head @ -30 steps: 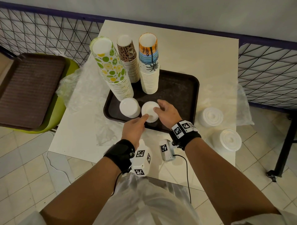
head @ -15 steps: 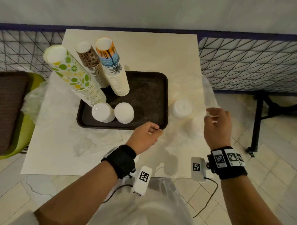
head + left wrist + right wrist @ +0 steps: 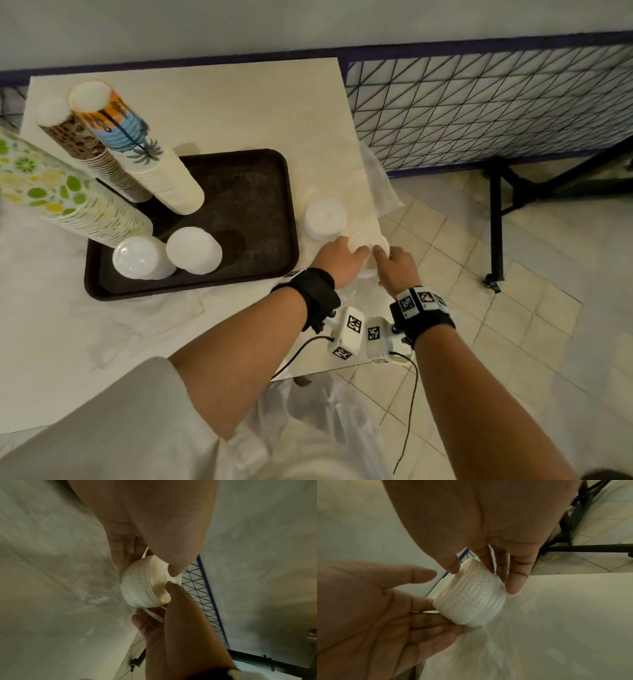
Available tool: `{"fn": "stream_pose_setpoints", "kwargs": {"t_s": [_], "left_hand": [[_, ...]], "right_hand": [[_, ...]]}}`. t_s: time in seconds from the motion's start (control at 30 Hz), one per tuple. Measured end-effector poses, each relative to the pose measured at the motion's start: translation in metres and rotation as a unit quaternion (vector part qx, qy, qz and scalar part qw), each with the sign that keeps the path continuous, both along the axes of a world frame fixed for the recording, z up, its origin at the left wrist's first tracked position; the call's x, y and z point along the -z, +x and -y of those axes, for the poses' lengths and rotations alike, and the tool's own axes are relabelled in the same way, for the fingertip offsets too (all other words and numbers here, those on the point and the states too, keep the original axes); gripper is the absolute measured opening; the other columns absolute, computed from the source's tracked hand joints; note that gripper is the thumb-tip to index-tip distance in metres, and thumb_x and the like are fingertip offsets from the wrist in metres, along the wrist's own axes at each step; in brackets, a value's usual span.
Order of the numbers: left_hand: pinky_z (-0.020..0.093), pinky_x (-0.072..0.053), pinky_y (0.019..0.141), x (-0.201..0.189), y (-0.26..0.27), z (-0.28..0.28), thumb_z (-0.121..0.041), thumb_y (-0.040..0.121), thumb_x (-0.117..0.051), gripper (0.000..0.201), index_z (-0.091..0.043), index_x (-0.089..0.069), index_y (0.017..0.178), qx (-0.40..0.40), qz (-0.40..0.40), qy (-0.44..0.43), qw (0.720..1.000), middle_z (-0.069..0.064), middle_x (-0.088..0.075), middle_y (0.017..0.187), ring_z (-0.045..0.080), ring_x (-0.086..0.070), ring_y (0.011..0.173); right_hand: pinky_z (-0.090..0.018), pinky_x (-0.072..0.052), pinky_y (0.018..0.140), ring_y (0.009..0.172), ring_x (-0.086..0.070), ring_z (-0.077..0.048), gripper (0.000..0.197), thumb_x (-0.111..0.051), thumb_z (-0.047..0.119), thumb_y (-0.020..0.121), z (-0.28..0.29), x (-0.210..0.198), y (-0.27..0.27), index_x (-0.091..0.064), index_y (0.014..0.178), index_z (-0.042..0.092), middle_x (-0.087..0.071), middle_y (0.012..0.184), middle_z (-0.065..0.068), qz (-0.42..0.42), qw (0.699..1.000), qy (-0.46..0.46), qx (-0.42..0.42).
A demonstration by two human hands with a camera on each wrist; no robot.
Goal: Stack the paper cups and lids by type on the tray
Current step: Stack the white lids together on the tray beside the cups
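Observation:
A short stack of white lids point(image 3: 368, 241) point(image 3: 142, 586) point(image 3: 471, 601) stands at the table's right edge, just right of the dark brown tray point(image 3: 191, 294). My left hand point(image 3: 356, 251) point(image 3: 149, 563) holds it from the left, thumb over the top and fingers along the side. From the right, my right hand point(image 3: 383, 255) point(image 3: 482, 576) grips it the same way. A second lid stack point(image 3: 325, 217) stands on the table just behind. On the tray are two white lid stacks point(image 3: 140, 257) point(image 3: 193, 250) and three tall cup stacks: green citrus point(image 3: 68, 202), brown point(image 3: 92, 154), orange-blue point(image 3: 144, 161).
The table's right edge point(image 3: 380, 219) runs right beside the held stack, with tiled floor below. Clear plastic wrap point(image 3: 137, 318) lies on the table in front of the tray, and more point(image 3: 380, 185) hangs off the right edge. A mesh fence point(image 3: 479, 109) and black stand point(image 3: 496, 222) are further right.
Both hands left the lid stack set on the tray, moved right off the tray, and now close around a lid stack at the table's right edge. My head turned right.

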State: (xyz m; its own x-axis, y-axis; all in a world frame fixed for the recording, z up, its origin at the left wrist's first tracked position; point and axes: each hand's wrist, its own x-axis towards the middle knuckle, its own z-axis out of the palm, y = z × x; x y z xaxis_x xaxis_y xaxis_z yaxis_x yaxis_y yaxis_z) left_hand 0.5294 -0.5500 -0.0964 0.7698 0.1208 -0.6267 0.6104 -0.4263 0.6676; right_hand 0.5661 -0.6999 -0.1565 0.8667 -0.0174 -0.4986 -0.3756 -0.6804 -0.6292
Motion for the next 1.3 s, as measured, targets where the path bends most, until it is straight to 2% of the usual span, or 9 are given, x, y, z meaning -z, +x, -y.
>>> {"fn": "stream_pose_setpoints", "kwargs": {"t_s": [0.2, 0.33, 0.43, 0.5, 0.67, 0.83, 1.0, 1.17, 1.3], "left_hand": [[0.031, -0.043, 0.083, 0.006, 0.003, 0.003, -0.045, 0.096, -0.061, 0.051, -0.006, -0.062, 0.129, -0.055, -0.006, -0.012, 0.998, 0.013, -0.069, 0.123, 0.033, -0.065, 0.116], [0.03, -0.042, 0.095, 0.004, -0.005, 0.004, -0.04, 0.096, -0.067, 0.063, -0.006, -0.051, 0.147, -0.111, -0.008, -0.037, 0.993, 0.008, -0.063, 0.135, 0.028, -0.058, 0.128], [0.03, -0.043, 0.091, -0.001, -0.011, 0.008, -0.038, 0.096, -0.067, 0.052, -0.008, -0.059, 0.138, -0.131, 0.008, -0.055, 0.99, -0.001, -0.061, 0.117, 0.022, -0.059, 0.113], [0.034, -0.053, 0.09, -0.006, -0.015, 0.009, -0.041, 0.094, -0.068, 0.043, -0.008, -0.067, 0.121, -0.138, 0.019, -0.073, 0.987, -0.001, -0.07, 0.112, 0.022, -0.065, 0.106], [0.02, -0.051, 0.079, -0.017, -0.025, 0.009, -0.039, 0.09, -0.073, 0.046, -0.014, -0.066, 0.128, -0.181, 0.066, -0.129, 0.973, 0.001, -0.071, 0.116, 0.018, -0.067, 0.106], [0.04, -0.056, 0.103, -0.022, -0.045, -0.013, -0.065, 0.068, -0.07, 0.081, -0.022, -0.063, 0.136, -0.236, 0.102, -0.161, 0.953, -0.007, -0.069, 0.124, 0.015, -0.066, 0.116], [0.04, -0.057, 0.102, -0.017, -0.078, -0.06, -0.051, 0.087, -0.075, 0.053, -0.024, -0.067, 0.132, -0.32, 0.119, -0.162, 0.926, -0.007, -0.075, 0.117, 0.012, -0.07, 0.11], [0.039, -0.058, 0.102, -0.002, -0.103, -0.101, -0.044, 0.094, -0.073, 0.043, -0.023, -0.069, 0.131, -0.372, 0.126, -0.135, 0.91, -0.006, -0.077, 0.116, 0.012, -0.072, 0.108], [0.04, -0.056, 0.104, 0.01, -0.107, -0.118, -0.043, 0.096, -0.071, 0.035, -0.025, -0.071, 0.126, -0.405, 0.124, -0.12, 0.898, -0.008, -0.077, 0.114, 0.011, -0.07, 0.109]], "right_hand": [[-0.052, -0.058, 0.088, 0.096, -0.068, -0.034, 0.067, -0.048, 0.055, 0.08, -0.011, -0.036, -0.009, -0.064, 0.123, 0.007, -0.07, 0.109, -0.014, -0.019, 0.999, 0.034, 0.033], [-0.051, -0.058, 0.088, 0.093, -0.067, -0.031, 0.031, -0.055, 0.04, 0.091, -0.011, -0.051, -0.011, -0.065, 0.102, 0.014, -0.068, 0.097, -0.009, -0.036, 0.994, 0.083, 0.058], [-0.054, -0.057, 0.089, 0.098, -0.065, -0.031, 0.06, -0.054, 0.059, 0.072, -0.005, -0.048, -0.011, -0.066, 0.114, 0.017, -0.062, 0.115, -0.014, -0.039, 0.992, 0.093, 0.075], [-0.051, -0.056, 0.091, 0.102, -0.062, -0.029, 0.062, -0.051, 0.06, 0.071, -0.004, -0.055, -0.014, -0.064, 0.117, 0.02, -0.055, 0.119, -0.009, -0.018, 0.993, 0.099, 0.067], [-0.032, -0.05, 0.074, 0.092, -0.061, -0.012, 0.018, -0.052, 0.032, 0.096, -0.011, -0.079, -0.02, -0.059, 0.108, 0.02, -0.062, 0.108, -0.001, 0.022, 0.987, 0.146, 0.06], [-0.032, -0.05, 0.081, 0.107, -0.059, -0.021, 0.049, -0.049, 0.037, 0.092, -0.035, -0.097, -0.021, -0.055, 0.135, 0.014, -0.059, 0.124, -0.005, 0.033, 0.982, 0.186, -0.003], [-0.049, -0.036, 0.111, 0.127, -0.044, -0.029, 0.067, -0.034, 0.04, 0.085, -0.095, -0.1, -0.021, -0.048, 0.145, 0.015, -0.049, 0.138, -0.009, 0.015, 0.978, 0.134, -0.159], [-0.053, -0.036, 0.114, 0.135, -0.042, -0.033, 0.068, -0.036, 0.044, 0.088, -0.155, -0.084, -0.02, -0.045, 0.148, 0.015, -0.048, 0.148, -0.011, -0.036, 0.968, 0.084, -0.234], [-0.049, -0.038, 0.114, 0.134, -0.044, -0.034, 0.05, -0.042, 0.028, 0.1, -0.188, -0.07, -0.019, -0.045, 0.148, 0.011, -0.043, 0.147, -0.013, -0.038, 0.959, 0.047, -0.276]]}}
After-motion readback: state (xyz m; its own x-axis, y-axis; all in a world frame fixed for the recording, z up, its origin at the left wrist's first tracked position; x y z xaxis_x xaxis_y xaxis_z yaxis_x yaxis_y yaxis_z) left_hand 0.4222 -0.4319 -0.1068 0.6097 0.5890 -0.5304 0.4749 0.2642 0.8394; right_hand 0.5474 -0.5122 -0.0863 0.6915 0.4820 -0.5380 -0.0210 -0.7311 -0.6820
